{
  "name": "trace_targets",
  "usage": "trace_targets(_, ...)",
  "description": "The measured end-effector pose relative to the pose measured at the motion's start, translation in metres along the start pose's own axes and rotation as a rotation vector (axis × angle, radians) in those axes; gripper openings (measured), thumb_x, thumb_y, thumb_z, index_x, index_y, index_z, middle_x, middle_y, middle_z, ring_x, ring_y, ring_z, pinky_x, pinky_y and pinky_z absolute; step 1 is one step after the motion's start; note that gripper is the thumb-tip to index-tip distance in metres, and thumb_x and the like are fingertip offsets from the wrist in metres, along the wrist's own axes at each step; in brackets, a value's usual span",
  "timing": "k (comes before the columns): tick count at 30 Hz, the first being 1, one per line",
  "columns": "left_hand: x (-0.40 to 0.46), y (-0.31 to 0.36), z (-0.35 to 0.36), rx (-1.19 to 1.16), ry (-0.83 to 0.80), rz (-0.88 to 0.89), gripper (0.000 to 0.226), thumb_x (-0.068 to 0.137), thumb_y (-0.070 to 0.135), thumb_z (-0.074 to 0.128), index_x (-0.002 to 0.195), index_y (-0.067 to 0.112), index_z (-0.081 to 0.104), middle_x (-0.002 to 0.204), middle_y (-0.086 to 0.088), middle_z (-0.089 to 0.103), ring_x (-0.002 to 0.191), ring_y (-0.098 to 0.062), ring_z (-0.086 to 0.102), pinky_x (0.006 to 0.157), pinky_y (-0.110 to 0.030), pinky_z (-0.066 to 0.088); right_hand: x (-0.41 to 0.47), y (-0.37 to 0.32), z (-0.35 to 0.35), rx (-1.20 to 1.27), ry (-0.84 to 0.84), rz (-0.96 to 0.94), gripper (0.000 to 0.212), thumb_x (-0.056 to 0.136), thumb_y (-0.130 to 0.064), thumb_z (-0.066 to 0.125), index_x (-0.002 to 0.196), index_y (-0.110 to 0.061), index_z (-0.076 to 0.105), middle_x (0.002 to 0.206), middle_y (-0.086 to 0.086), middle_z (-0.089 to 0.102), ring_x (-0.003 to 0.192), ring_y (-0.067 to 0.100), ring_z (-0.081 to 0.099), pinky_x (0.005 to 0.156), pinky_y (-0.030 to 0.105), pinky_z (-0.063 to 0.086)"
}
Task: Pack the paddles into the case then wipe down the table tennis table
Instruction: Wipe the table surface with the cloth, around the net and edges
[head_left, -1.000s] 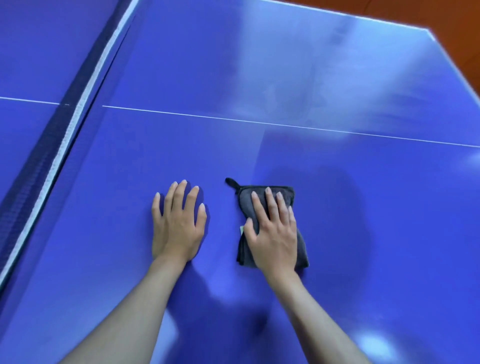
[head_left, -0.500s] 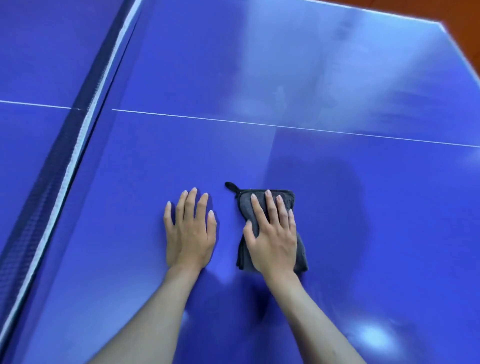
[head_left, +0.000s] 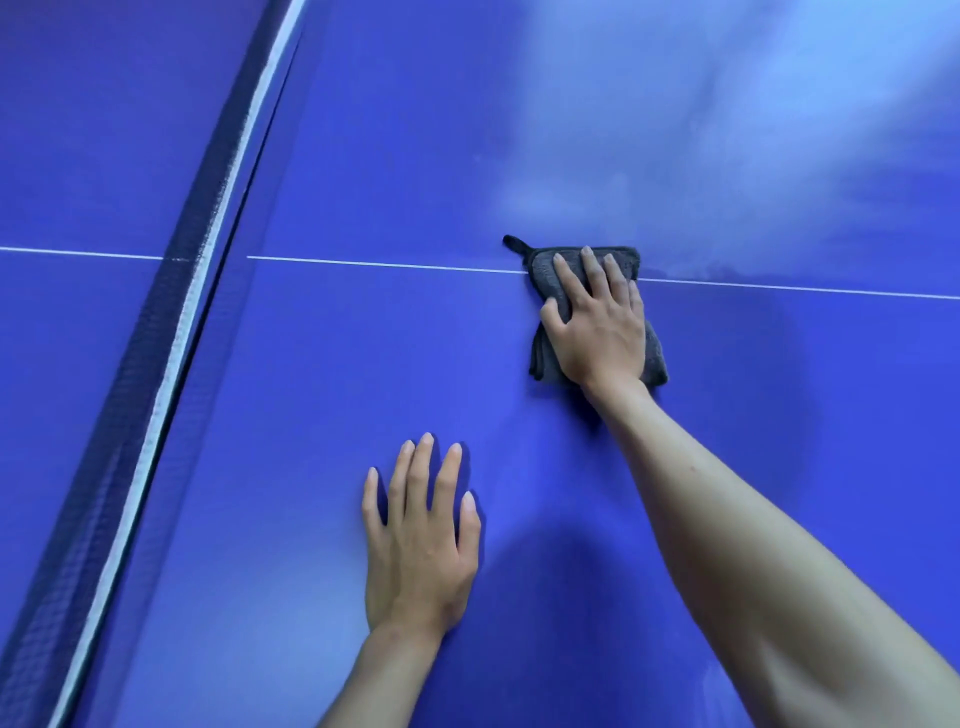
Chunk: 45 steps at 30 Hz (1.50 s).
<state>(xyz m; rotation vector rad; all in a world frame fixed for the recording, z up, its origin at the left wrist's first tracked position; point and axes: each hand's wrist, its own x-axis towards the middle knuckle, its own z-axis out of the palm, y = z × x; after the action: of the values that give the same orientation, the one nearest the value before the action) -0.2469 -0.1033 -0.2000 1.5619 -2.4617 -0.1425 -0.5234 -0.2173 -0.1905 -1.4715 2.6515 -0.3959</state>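
The blue table tennis table (head_left: 332, 374) fills the view. A folded dark grey cloth (head_left: 540, 273) with a small hanging loop lies on it, across the white centre line (head_left: 389, 265). My right hand (head_left: 597, 332) presses flat on the cloth with the arm stretched forward, covering most of it. Nearer to me and to the left, my left hand (head_left: 415, 551) rests palm down on the bare table, fingers apart and holding nothing. No paddles or case are in view.
The net (head_left: 171, 322), with its white top band, runs diagonally down the left side, and the other half of the table lies beyond it. A pale glare covers the far right of the surface.
My right hand has pushed the cloth forward, away from me, up to the white centre line. My left hand has stayed flat on the table, now well behind the right.
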Motion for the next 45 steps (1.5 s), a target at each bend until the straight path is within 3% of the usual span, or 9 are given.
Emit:
trace_targets(6, -0.001, -0.001, -0.001, 0.007, -0.008, 0.013, 0.057, 0.105, 0.039, 0.039, 0.159, 0.023, 0.035, 0.165, -0.004, 0.035, 0.155, -0.023, 0.027, 0.124, -0.057, 0.021, -0.016, 0.001, 0.001, 0.018, -0.009, -0.023, 0.061, 0.101, -0.047, 0.038, 0.161, -0.039, 0.034, 0.173, -0.005, 0.024, 0.160, 0.018, 0.013, 0.130, 0.043, 0.007)
trace_targets(11, 0.001, 0.000, -0.004, -0.043, 0.034, 0.027, 0.059, 0.108, 0.046, 0.027, 0.163, 0.027, 0.020, 0.163, -0.005, 0.038, 0.154, -0.025, 0.030, 0.124, -0.057, 0.021, -0.092, -0.011, 0.004, 0.030, 0.050, -0.068, 0.064, 0.097, -0.049, 0.036, 0.159, -0.037, 0.040, 0.171, -0.003, 0.030, 0.160, 0.020, 0.019, 0.130, 0.046, 0.014)
trace_targets(16, -0.002, -0.002, -0.013, -0.218, 0.052, 0.022, 0.062, 0.105, 0.053, 0.028, 0.162, 0.028, 0.024, 0.163, 0.000, 0.036, 0.155, -0.021, 0.026, 0.126, -0.053, 0.014, -0.193, -0.029, 0.007, 0.004, 0.095, -0.103, 0.060, 0.098, -0.045, 0.041, 0.156, -0.033, 0.047, 0.167, 0.000, 0.037, 0.157, 0.022, 0.028, 0.126, 0.050, 0.025)
trace_targets(19, -0.006, -0.010, -0.029, -0.306, 0.087, -0.012, 0.058, 0.106, 0.049, 0.030, 0.158, 0.024, 0.033, 0.160, -0.002, 0.041, 0.152, -0.023, 0.031, 0.125, -0.052, 0.019, -0.259, -0.042, 0.002, -0.002, 0.092, -0.098, 0.059, 0.097, -0.043, 0.044, 0.156, -0.033, 0.048, 0.167, 0.000, 0.038, 0.156, 0.022, 0.031, 0.124, 0.050, 0.031)
trace_targets(25, 0.002, -0.070, -0.040, -0.086, 0.053, -0.014, 0.055, 0.106, 0.046, 0.030, 0.154, 0.021, 0.041, 0.155, -0.007, 0.046, 0.148, -0.028, 0.036, 0.122, -0.052, 0.023, -0.336, -0.053, 0.001, -0.058, 0.064, -0.132, 0.064, 0.094, -0.040, 0.052, 0.158, -0.034, 0.044, 0.169, 0.000, 0.035, 0.156, 0.022, 0.031, 0.120, 0.050, 0.035)
trace_targets(30, 0.015, -0.122, -0.032, 0.001, -0.036, 0.051, 0.059, 0.105, 0.050, 0.027, 0.156, 0.023, 0.038, 0.160, -0.008, 0.040, 0.151, -0.029, 0.032, 0.124, -0.054, 0.019, -0.281, -0.055, 0.004, -0.036, 0.056, -0.160, 0.063, 0.097, -0.043, 0.049, 0.159, -0.037, 0.040, 0.170, -0.005, 0.031, 0.159, 0.019, 0.024, 0.126, 0.047, 0.027)
trace_targets(35, 0.014, -0.121, -0.032, -0.024, -0.023, -0.012, 0.060, 0.105, 0.052, 0.030, 0.157, 0.025, 0.038, 0.165, -0.004, 0.032, 0.156, -0.026, 0.024, 0.126, -0.057, 0.010, -0.184, -0.065, 0.015, 0.000, 0.115, -0.068, 0.060, 0.097, -0.045, 0.045, 0.157, -0.038, 0.045, 0.168, -0.003, 0.037, 0.157, 0.022, 0.029, 0.127, 0.047, 0.023)
trace_targets(45, 0.019, -0.122, -0.029, -0.033, -0.080, -0.006, 0.060, 0.104, 0.050, 0.034, 0.159, 0.025, 0.037, 0.170, 0.000, 0.024, 0.158, -0.018, 0.018, 0.125, -0.060, 0.015, -0.031, -0.082, 0.022, 0.016, 0.101, 0.018, 0.062, 0.096, -0.050, 0.038, 0.157, -0.038, 0.045, 0.169, -0.003, 0.035, 0.157, 0.021, 0.025, 0.129, 0.045, 0.016)
